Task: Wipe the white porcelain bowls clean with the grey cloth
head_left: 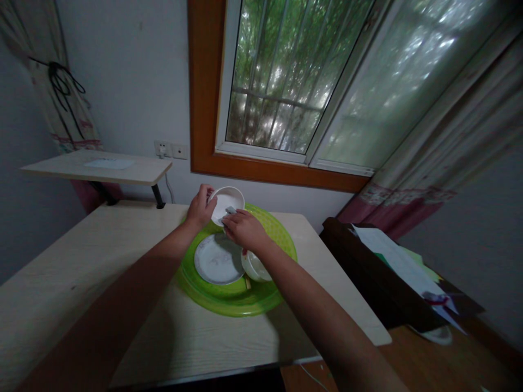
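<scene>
My left hand (201,207) grips the rim of a white bowl (229,196), which is tilted so its inside faces me. My right hand (247,228) is closed on a small grey cloth-like piece (230,210) at the bowl's inner near side; its exact kind is too small to make out. Below both hands lies a round green plastic basin (232,309). In it sits a white plate (218,260) on the left. Another white bowl (254,267) with a red mark is partly hidden by my right forearm. Between them pokes a short light-brown stick end (247,283).
The basin rests on a pale wooden table (155,288). A raised shelf (143,170) with a paper sheet (109,163) stands at the back left. To the right, papers (388,256) lie on a dark piece of furniture (347,261). A window (286,76) is behind.
</scene>
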The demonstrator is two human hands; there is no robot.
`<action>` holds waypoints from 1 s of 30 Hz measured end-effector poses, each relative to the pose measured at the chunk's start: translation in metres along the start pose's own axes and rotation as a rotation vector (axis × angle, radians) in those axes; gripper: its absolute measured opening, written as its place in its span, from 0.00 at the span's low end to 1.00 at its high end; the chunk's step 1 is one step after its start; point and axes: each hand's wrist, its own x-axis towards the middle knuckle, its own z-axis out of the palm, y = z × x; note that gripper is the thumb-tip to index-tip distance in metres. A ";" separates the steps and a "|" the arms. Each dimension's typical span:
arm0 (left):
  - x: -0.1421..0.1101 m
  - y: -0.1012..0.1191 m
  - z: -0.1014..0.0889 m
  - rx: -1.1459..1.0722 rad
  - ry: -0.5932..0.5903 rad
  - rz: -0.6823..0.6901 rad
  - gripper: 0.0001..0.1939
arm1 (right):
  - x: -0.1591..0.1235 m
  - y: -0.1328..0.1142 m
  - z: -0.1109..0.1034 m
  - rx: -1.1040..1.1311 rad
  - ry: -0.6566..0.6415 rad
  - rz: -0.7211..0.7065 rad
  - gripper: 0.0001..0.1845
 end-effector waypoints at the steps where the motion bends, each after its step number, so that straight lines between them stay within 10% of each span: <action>1: 0.000 0.000 0.000 -0.001 -0.002 0.004 0.12 | 0.000 0.000 0.000 0.007 0.003 0.000 0.12; 30: -0.001 0.004 -0.001 -0.011 -0.049 0.005 0.12 | 0.002 0.000 -0.005 -0.048 -0.063 -0.011 0.14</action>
